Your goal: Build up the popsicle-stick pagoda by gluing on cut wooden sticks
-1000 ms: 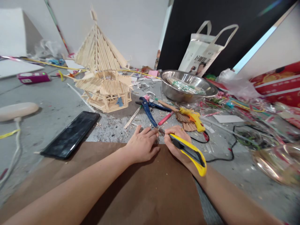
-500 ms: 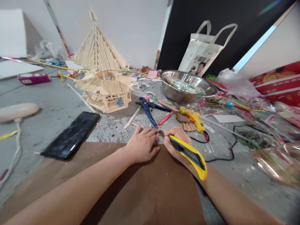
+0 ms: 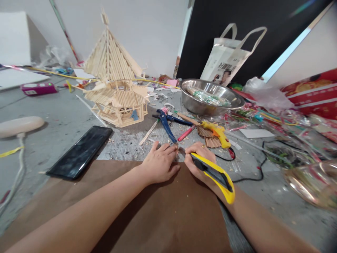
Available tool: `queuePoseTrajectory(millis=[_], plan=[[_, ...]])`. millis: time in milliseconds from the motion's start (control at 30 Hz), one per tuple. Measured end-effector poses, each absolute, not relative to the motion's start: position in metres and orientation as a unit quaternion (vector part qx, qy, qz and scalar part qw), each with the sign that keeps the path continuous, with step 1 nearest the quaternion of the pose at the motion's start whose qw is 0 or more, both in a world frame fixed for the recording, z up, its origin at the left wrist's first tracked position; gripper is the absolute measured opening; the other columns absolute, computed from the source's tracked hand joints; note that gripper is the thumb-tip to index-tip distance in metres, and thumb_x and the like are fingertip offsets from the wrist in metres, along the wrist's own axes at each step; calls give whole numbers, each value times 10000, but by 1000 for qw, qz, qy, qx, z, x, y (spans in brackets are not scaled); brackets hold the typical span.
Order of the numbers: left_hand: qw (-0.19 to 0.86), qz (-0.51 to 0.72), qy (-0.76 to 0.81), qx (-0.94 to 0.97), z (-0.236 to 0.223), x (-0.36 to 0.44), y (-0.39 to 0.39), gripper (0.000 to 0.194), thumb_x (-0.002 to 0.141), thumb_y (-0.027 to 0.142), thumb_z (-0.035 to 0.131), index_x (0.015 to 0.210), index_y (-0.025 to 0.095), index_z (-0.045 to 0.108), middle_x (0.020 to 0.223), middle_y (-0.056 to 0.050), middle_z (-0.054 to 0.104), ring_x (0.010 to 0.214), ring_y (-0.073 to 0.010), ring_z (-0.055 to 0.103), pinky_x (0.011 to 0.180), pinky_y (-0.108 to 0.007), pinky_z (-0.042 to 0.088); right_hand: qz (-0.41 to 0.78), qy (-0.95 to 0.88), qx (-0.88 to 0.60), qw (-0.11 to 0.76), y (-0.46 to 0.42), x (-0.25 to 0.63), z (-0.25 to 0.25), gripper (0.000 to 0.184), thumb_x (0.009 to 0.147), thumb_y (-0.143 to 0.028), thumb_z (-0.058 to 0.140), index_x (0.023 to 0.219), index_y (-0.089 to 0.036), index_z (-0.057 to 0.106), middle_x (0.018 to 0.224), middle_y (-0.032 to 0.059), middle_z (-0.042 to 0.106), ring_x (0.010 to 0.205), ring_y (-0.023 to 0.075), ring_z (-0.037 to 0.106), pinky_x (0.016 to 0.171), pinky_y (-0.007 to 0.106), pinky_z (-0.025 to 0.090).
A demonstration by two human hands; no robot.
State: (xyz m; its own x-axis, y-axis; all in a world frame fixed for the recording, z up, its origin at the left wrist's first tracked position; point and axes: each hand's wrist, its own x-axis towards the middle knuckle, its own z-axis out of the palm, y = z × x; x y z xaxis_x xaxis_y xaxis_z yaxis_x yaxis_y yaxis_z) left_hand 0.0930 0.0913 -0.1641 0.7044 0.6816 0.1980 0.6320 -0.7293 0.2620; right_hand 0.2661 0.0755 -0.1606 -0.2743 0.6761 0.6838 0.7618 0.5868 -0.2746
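Note:
My right hand (image 3: 198, 160) is wrapped round a yellow and black utility knife (image 3: 214, 175), its handle slanting down to the right. The blade end points toward the fingertips of my left hand (image 3: 162, 161). Those fingers are bent and pressed down together at the far edge of a brown sheet (image 3: 158, 214); whatever small piece lies beneath them is hidden. Just beyond both hands are blue-handled cutters (image 3: 167, 124) and a pink-red stick-like tool (image 3: 186, 134). A yellow glue gun (image 3: 217, 134) rests beyond my right hand.
A pagoda-like model of wooden sticks (image 3: 116, 91) stands at the back left. A black phone (image 3: 80, 153) lies left of my hands. Further back is a steel bowl (image 3: 189, 100) holding wrapped sticks. Scraps and a black cord (image 3: 259, 175) spread on the right.
The knife handle's rear end has shifted slightly right and down with my right hand. My left hand stays in nearly the same place.

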Motion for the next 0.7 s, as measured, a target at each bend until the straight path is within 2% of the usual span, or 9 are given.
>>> queuePoseTrajectory(millis=[367,500,567,700], plan=[[89,143,359,918,-165,93,91,422,806,405,374,1152,180,465,1285,-73,446,1151,-250,371,965,-525,158,-49,-791,-467,393,69,267,-152,118,687,-101,488,731,-210,472,674,-19,520,621,99,519,607,224,430],[89,145,356,919,-165,90,91,423,801,420,387,1147,195,477,1293,-70,438,1160,-259,365,973,-522,146,-79,-779,-449,430,77,277,-149,144,711,-91,503,797,-207,501,813,17,557,761,119,547,741,264,440],[88,147,355,919,-164,89,91,421,799,407,396,1160,203,467,1296,-66,434,1161,-259,365,975,-521,143,-74,-803,-442,392,82,284,-150,182,731,-90,484,871,-199,523,905,43,551,850,137,538,802,290,425],[81,154,364,915,-163,89,91,447,791,381,412,1196,193,429,1280,-72,448,1156,-255,368,984,-522,129,-30,-827,-508,237,90,295,-158,315,747,-92,418,1004,-217,551,1052,71,506,981,184,495,829,331,418]])
